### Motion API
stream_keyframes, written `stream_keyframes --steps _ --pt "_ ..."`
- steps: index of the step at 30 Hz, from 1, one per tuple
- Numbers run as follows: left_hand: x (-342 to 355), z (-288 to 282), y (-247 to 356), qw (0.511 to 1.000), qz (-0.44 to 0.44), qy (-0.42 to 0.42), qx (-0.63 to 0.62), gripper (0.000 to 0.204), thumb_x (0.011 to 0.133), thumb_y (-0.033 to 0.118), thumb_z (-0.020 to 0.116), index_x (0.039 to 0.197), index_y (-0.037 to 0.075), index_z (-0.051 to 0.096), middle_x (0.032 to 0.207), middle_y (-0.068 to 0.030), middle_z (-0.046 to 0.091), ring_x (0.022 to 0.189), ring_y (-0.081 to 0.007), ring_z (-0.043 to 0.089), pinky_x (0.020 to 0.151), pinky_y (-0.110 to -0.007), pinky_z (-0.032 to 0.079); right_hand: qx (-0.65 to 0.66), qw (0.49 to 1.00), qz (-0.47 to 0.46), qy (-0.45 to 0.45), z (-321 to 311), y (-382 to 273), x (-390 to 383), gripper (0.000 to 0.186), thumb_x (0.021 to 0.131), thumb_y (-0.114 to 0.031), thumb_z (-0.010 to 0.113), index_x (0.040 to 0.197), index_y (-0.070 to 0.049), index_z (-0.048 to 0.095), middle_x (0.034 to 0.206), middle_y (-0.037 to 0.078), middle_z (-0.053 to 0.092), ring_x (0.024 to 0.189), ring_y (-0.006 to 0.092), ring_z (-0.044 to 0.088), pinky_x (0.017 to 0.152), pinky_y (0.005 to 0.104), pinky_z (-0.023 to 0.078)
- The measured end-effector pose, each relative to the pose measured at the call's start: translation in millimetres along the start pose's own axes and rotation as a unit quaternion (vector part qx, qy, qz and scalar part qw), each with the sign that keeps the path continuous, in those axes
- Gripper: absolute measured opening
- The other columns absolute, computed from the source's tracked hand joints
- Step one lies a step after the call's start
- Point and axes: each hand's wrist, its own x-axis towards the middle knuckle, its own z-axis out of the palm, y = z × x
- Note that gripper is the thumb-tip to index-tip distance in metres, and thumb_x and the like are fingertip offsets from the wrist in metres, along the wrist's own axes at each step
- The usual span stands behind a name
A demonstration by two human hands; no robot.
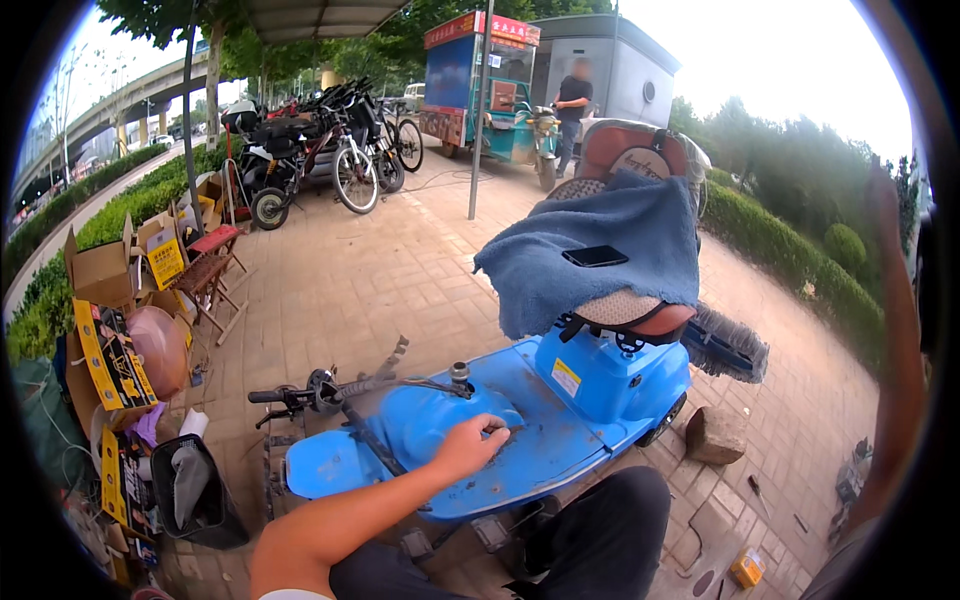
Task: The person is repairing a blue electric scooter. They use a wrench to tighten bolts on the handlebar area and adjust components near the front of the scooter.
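A blue electric scooter stands in front of me with its front end partly taken apart. Its handlebar hangs off to the left, cables attached, and a bare metal steering stem sticks up from the blue front cover. Over the footboard by that cover is my left hand, its fingers curled closed; whatever they may hold is hidden. My right arm reaches up along the right rim, where my right hand is dark and smeared. A blue towel covers the seat, with a black phone lying on it.
Cardboard boxes, a black bin and a folding stool line the left. A stone block, a screwdriver and a small yellow box lie at right. Beyond are parked bikes and a person.
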Motion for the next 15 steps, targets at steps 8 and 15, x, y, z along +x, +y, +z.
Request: stream_keyframes --steps 8,15 --pt "-8 -18 10 0.998 0.018 0.047 -0.04 0.033 0.089 0.028 0.06 0.108 0.001 0.06 0.091 -0.0085 0.065 0.072 -0.0153 0.06 0.067 -0.03 0.049 0.0 0.805 -0.116 -0.582 187 -99 -353 0.03 0.093 -0.031 0.05 0.089 -0.001 0.051 0.076 0.026 0.058 0.077 0.0438 0.057 0.065 0.0477 0.043" --pt "-16 -28 20 0.985 0.005 0.102 -0.142 0.033 0.093 0.025 0.057 0.116 0.001 0.056 0.085 -0.0049 0.061 0.074 -0.0106 0.057 0.066 -0.026 0.048 0.105 0.735 -0.168 -0.649 248 -113 -473 0.029 0.093 -0.031 0.048 0.09 -0.002 0.047 0.079 0.022 0.061 0.073 0.0425 0.058 0.063 0.0505 0.045"
